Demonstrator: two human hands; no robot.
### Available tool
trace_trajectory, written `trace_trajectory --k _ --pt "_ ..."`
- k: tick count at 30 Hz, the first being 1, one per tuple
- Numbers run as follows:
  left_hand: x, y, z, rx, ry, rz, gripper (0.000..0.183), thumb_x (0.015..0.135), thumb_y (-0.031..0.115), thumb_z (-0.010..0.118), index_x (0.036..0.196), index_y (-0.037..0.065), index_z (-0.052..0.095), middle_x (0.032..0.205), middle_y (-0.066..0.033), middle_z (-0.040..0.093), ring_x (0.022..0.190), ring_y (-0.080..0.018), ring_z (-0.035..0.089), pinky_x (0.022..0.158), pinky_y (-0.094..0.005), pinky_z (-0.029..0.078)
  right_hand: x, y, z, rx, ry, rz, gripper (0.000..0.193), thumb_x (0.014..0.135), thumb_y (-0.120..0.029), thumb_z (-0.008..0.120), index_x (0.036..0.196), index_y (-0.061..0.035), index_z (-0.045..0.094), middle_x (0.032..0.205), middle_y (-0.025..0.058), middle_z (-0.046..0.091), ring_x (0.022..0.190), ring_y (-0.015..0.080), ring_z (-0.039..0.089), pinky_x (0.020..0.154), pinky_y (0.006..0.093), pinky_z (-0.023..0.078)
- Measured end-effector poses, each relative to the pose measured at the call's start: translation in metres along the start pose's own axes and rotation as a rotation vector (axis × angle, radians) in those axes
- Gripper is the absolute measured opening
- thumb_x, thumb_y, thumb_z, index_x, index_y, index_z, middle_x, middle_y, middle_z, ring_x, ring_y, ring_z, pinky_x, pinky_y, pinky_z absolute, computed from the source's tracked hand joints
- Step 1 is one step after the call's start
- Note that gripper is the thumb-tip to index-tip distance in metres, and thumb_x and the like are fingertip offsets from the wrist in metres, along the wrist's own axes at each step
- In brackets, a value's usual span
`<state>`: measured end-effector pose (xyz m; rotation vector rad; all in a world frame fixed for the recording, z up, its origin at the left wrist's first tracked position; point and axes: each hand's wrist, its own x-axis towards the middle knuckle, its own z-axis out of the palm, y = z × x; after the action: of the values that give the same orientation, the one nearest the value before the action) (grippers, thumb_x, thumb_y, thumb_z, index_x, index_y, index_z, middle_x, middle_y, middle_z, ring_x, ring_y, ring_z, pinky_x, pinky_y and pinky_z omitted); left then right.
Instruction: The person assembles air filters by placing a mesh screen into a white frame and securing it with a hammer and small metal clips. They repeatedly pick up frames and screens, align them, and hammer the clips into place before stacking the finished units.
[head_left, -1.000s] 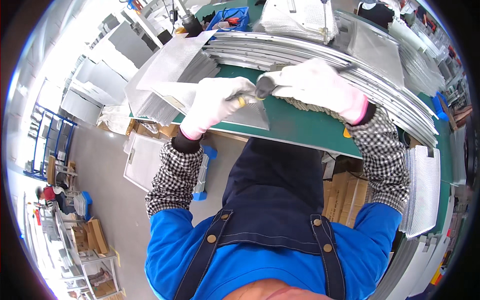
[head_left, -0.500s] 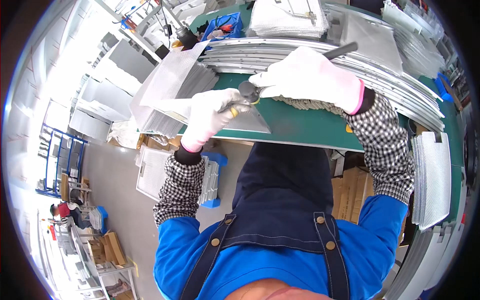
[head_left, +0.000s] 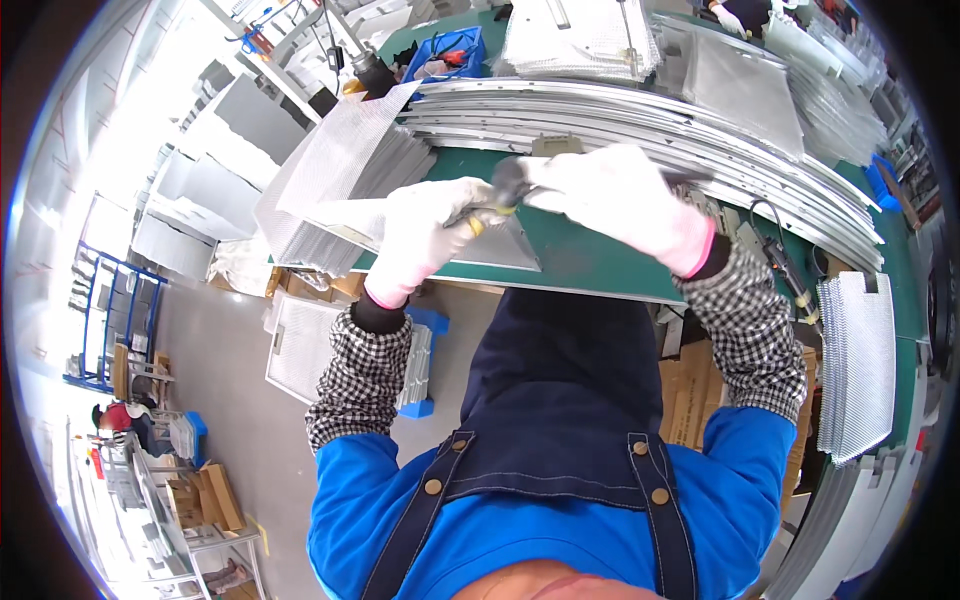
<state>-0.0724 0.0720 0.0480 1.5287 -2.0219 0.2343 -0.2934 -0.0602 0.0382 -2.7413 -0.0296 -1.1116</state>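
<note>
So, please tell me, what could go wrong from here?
The mallet in the right hand is very near the left hand; a slip might hurt it. A stray blow could perhaps dent the panel below. The mallet's handle might also knock the metal strips.

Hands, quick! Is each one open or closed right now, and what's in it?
Left hand: closed on a small thing with yellow on it; too small to tell what.
Right hand: closed, holding a black mallet.
</note>
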Motion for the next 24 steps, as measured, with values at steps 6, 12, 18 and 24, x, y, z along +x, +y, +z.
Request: trace_trajectory --k 6,12,18,24 --pt "0.001 -0.004 0.001 -0.055 -0.008 0.085 0.017 0.083 0.014 0.073 0.100 0.010 0.073 0.092 -0.0061 0.073 0.083 -0.0235 0.071 0.074 -0.0327 0.054 -0.105 0.021 0.046 -0.514 -0.356 0.694 0.032 0.094 -0.018 0.056 0.125 -0.0140 0.061 0.090 0.0101 0.065 0.079 0.0288 0.067 0.068 0.0414 0.054" --pt "0.012 -0.005 0.003 -0.082 -0.024 0.019 0.017 0.083 0.018 0.072 0.098 0.014 0.070 0.090 -0.0036 0.071 0.081 -0.0233 0.068 0.073 -0.0341 0.053 -0.193 0.027 0.083 -0.733 -0.363 0.728 0.042 0.087 -0.007 0.057 0.126 -0.0208 0.060 0.101 0.0087 0.059 0.097 0.0278 0.059 0.080 0.0408 0.051" --pt "0.005 -0.018 0.016 0.123 0.129 0.165 0.028 0.078 0.015 0.071 0.106 0.014 0.066 0.096 -0.0069 0.069 0.084 -0.0273 0.066 0.074 -0.0388 0.052 -0.210 0.030 0.006 -0.850 -0.096 0.813 0.033 0.083 -0.011 0.062 0.115 -0.0164 0.066 0.100 0.0098 0.060 0.096 0.0308 0.061 0.079 0.0431 0.051" --pt "0.010 -0.002 0.010 0.129 0.063 0.199 0.020 0.083 0.015 0.070 0.101 0.008 0.066 0.092 -0.0075 0.070 0.083 -0.0280 0.067 0.075 -0.0361 0.049 -0.312 0.063 -0.084 -1.019 -0.459 1.396 0.039 0.088 -0.011 0.056 0.127 -0.0084 0.057 0.103 0.0148 0.064 0.093 0.0311 0.068 0.078 0.0421 0.056"
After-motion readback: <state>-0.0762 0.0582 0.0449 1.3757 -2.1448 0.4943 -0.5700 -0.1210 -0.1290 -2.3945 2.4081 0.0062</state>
